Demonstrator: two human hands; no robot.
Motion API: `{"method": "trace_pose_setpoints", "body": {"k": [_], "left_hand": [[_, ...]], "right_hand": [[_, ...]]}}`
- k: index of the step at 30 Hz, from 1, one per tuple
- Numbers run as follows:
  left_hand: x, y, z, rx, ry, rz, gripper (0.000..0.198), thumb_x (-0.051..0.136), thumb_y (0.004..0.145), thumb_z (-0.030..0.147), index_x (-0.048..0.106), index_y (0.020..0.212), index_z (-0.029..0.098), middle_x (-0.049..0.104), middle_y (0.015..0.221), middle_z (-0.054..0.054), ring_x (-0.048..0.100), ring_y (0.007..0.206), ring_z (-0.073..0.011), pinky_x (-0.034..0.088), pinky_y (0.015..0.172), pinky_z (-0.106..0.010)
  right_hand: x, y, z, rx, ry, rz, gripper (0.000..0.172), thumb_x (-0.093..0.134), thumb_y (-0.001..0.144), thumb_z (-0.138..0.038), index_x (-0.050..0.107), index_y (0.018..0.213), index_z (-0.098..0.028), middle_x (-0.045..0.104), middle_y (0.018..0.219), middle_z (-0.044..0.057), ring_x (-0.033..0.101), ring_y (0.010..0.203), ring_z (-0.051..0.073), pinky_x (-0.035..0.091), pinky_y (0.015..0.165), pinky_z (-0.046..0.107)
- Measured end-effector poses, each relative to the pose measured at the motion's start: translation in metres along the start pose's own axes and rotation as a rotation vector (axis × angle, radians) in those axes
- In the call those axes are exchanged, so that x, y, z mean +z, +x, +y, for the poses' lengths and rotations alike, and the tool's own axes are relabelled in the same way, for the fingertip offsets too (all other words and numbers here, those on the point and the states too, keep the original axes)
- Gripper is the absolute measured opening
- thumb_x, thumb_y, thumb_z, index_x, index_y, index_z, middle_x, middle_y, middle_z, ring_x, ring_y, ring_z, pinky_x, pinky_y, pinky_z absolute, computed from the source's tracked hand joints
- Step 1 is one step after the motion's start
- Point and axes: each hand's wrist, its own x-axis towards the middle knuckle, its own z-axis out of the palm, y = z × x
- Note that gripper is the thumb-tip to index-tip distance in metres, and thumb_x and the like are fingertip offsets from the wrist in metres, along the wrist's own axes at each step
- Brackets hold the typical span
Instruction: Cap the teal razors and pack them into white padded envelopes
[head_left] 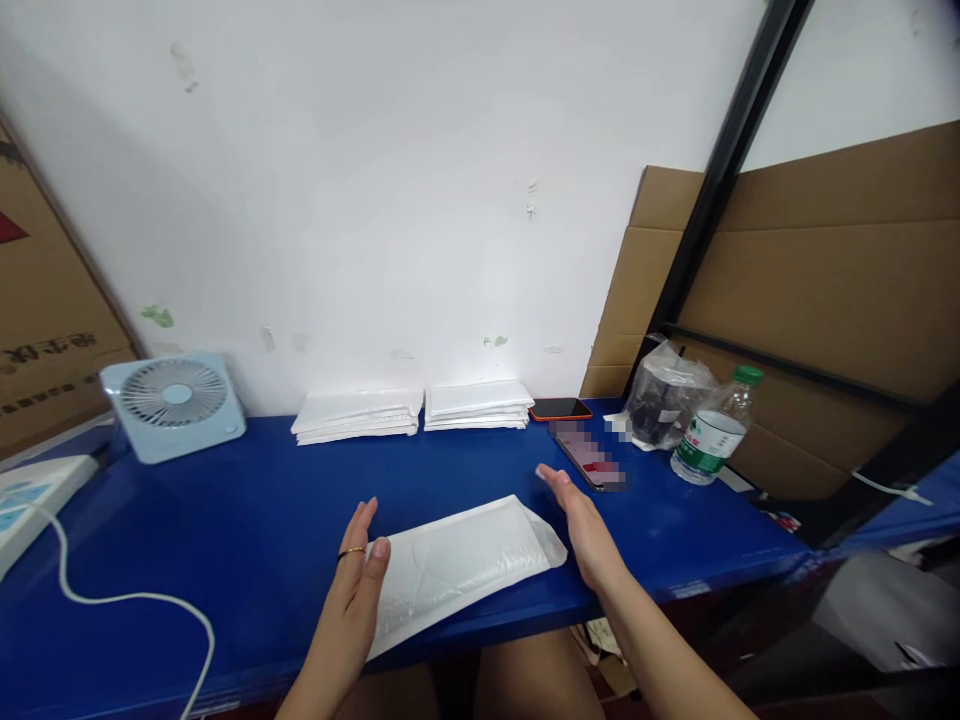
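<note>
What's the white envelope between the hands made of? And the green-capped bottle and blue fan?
White envelope: maybe plastic film or coated paper, shiny, because it wrinkles and catches light. Bottle: probably clear, glossy plastic; you can see through its upper part. Blue fan: likely hard plastic, with a smooth moulded-looking body.

Between left fingers (358, 532) and right fingers (564, 488): mailer (457, 565), plastic-looking skin, satin sheen, wrinkled and slightly bumpy; its flap (553, 545) filmy, semi-translucent. On a left finger: ring (351, 551), metal-looking, shiny. Under the fingers: tabletop (292, 560), smooth, glossy (light smears across it in soft reflections). Beyond the fingers: stacked mailers (358, 412), smooth, low sheen; wall (420, 200), matt, scuffed. Left of the left fingers: fan (178, 395), smooth plastic. Right of the right fingers: bottle (712, 435), clear glossy plastic; bag (667, 390), crinkled transparent film; cardboard (840, 270), matt, creased.
</note>
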Motion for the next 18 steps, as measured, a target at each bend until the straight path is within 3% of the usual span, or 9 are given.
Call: {"method": "trace_pose_setpoints", "body": {"k": [2, 4, 6, 8, 11, 15, 18], "left_hand": [[0.000, 0.000, 0.001, -0.002, -0.010, 0.000, 0.051, 0.024, 0.090, 0.050, 0.023, 0.138, 0.030, 0.016, 0.148, 0.001, 0.010, 0.136, -0.0207, 0.015, 0.111, -0.046], [0.001, 0.000, 0.001, 0.017, -0.006, -0.007, 0.051, 0.024, 0.090, 0.049, 0.023, 0.138, 0.030, 0.016, 0.148, 0.001, 0.011, 0.136, -0.0205, 0.015, 0.111, -0.046], [0.002, 0.000, 0.000, 0.031, 0.015, -0.013, 0.050, 0.025, 0.091, 0.047, 0.022, 0.138, 0.030, 0.015, 0.148, 0.000, 0.011, 0.136, -0.0204, 0.016, 0.111, -0.046], [0.003, 0.000, -0.001, 0.061, 0.078, -0.009, 0.050, 0.027, 0.090, 0.046, 0.022, 0.138, 0.030, 0.014, 0.149, -0.001, 0.009, 0.137, -0.0212, 0.017, 0.110, -0.047], [0.004, -0.002, -0.005, 0.195, 0.270, -0.069, 0.055, 0.042, 0.085, 0.046, 0.027, 0.136, 0.029, 0.013, 0.149, -0.003, 0.005, 0.137, -0.0252, 0.019, 0.108, -0.050], [0.003, 0.002, -0.012, 0.357, 0.526, -0.238, 0.058, 0.060, 0.072, 0.040, 0.042, 0.127, 0.033, 0.024, 0.146, -0.002, 0.011, 0.135, -0.0291, 0.014, 0.107, -0.055], [-0.001, 0.014, -0.014, 0.379, 0.646, -0.240, 0.049, 0.057, 0.074, 0.034, 0.047, 0.123, 0.034, 0.034, 0.141, -0.001, 0.019, 0.134, -0.0273, 0.012, 0.106, -0.055]], "right_hand": [[-0.003, -0.005, 0.000, -0.002, -0.168, 0.010, 0.058, 0.028, 0.086, -0.060, 0.047, 0.128, -0.025, 0.043, 0.136, 0.001, 0.022, 0.133, 0.022, 0.006, 0.112, 0.043], [-0.003, -0.011, -0.001, -0.009, -0.257, -0.133, 0.056, 0.029, 0.086, -0.059, 0.047, 0.128, -0.027, 0.042, 0.137, 0.001, 0.020, 0.134, 0.021, 0.005, 0.112, 0.044], [-0.005, -0.013, -0.001, -0.061, -0.300, -0.219, 0.051, 0.031, 0.087, -0.054, 0.045, 0.129, -0.028, 0.039, 0.139, 0.000, 0.023, 0.133, 0.022, 0.011, 0.110, 0.043], [-0.012, -0.012, -0.001, -0.155, -0.395, -0.157, 0.046, 0.036, 0.087, -0.046, 0.044, 0.129, -0.028, 0.043, 0.135, 0.003, 0.033, 0.127, 0.023, 0.024, 0.105, 0.042], [-0.026, -0.003, 0.000, -0.301, -0.645, -0.100, 0.043, 0.050, 0.078, -0.029, 0.052, 0.121, -0.025, 0.058, 0.111, 0.006, 0.051, 0.104, 0.023, 0.040, 0.088, 0.037], [-0.027, 0.008, 0.000, -0.364, -0.839, -0.125, 0.024, 0.049, 0.077, -0.024, 0.062, 0.097, -0.021, 0.061, 0.084, 0.003, 0.055, 0.074, 0.017, 0.042, 0.070, 0.029], [-0.020, 0.011, -0.001, -0.336, -0.930, -0.082, 0.016, 0.046, 0.078, -0.024, 0.061, 0.074, -0.019, 0.060, 0.071, 0.002, 0.054, 0.066, 0.016, 0.038, 0.061, 0.026]]}}
